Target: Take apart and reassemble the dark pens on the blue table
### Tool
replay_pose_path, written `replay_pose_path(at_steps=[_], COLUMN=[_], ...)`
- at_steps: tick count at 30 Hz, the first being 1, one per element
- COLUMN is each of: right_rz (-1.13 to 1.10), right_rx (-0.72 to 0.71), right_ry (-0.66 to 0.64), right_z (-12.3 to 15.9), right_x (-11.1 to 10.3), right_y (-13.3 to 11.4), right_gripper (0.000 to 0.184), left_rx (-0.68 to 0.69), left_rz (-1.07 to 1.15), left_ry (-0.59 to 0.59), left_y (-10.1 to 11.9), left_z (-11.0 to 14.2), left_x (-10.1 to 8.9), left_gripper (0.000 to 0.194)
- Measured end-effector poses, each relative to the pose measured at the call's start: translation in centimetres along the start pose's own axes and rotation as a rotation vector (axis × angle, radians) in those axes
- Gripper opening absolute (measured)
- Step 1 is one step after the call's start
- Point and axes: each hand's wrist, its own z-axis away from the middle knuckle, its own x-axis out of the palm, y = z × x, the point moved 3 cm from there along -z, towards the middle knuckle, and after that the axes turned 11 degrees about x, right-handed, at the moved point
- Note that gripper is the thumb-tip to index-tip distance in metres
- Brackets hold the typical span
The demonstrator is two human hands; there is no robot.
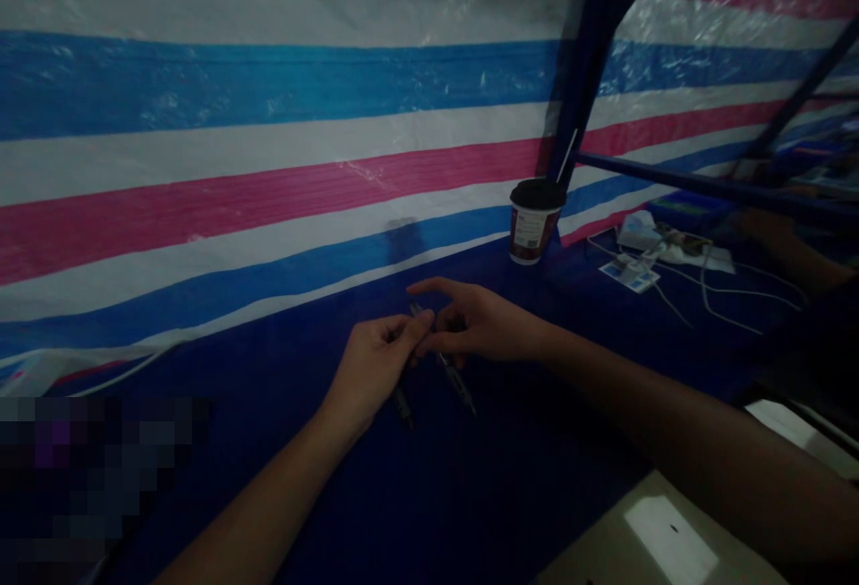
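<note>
Low over a dark blue table cover (282,469), the person's left hand (372,361) is curled closed, its thumb and fingers drawn together around a slim pen (403,406), whose tip end sticks out below the fist. Just beside it, the right hand (476,326) is half open: the index finger (436,286) stretches toward the left hand while the other fingers bend down. A second slim pen (451,384) runs slantwise beneath those fingers, its lower end resting toward the person and its upper end showing just past the right hand's fingertips. Whether the right hand actually grips this pen, or only touches it, cannot be told from this view. Both pens lie close together, almost touching, between the hands.

Nearer the lower right corner, a pale beige surface (644,536) carries a bright white patch (664,540). A pixelated blur (87,487) covers the lower left corner.

Farther along the table, a paper cup (537,220) with a dark lid stands upright, printed in red and white, against a blue metal frame post (591,57). To its right lie white cables (731,294), a small white device (644,232) and flat white packets (629,274), with a blue metal crossbar (711,182) above them. Behind everything hangs a striped pink, white and blue tarpaulin (268,120).
</note>
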Motion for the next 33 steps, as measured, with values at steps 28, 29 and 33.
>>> replay_pose_path(at_steps=[28, 29, 33], right_rz=[0.025, 0.032, 0.049], right_rx=[0.006, 0.009, 0.042], right_ry=[0.260, 0.260, 0.272], right_z=[-0.5, -0.4, -0.4], right_x=[-1.3, -1.3, -1.4], right_y=[0.6, 0.5, 0.5], right_gripper=[0.031, 0.029, 0.037], left_rx=[0.025, 0.034, 0.027], left_rz=[-0.802, -0.772, -0.558], left_ry=[-0.035, -0.021, 0.076], left_y=[-1.7, -1.8, -2.3], left_z=[1.2, 1.1, 1.0], left_x=[-3.3, -3.4, -3.6], left_gripper=[0.027, 0.025, 0.027])
